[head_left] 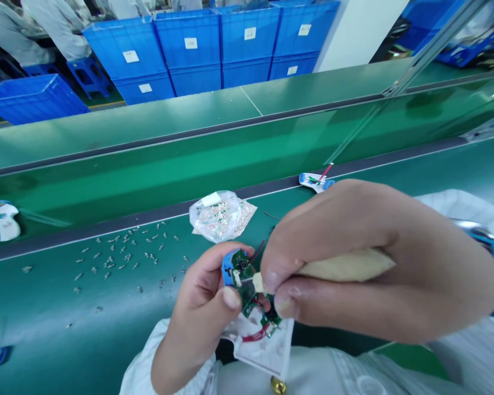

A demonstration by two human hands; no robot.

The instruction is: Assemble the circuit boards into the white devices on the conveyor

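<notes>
My left hand (206, 307) pinches a small assembly between thumb and fingers. It has a green circuit board (247, 299) with a blue end piece (229, 267), red wires and a white plastic housing (267, 348) hanging below. My right hand (354, 263) is closed around a tool with a cream-coloured handle (346, 267). The tool's thin metal tip reaches a small white connector on the board; its exact kind I cannot make out. My right fingertips are close to the board and hide part of it.
Several small metal parts (125, 257) lie scattered on the green bench (119, 329). A clear plastic bag of small parts (219, 216) sits beyond my hands. Similar white assemblies (313, 181) lie along the bench. Behind the green partition stand stacked blue crates (189, 49) and people in pale clothing (57, 24).
</notes>
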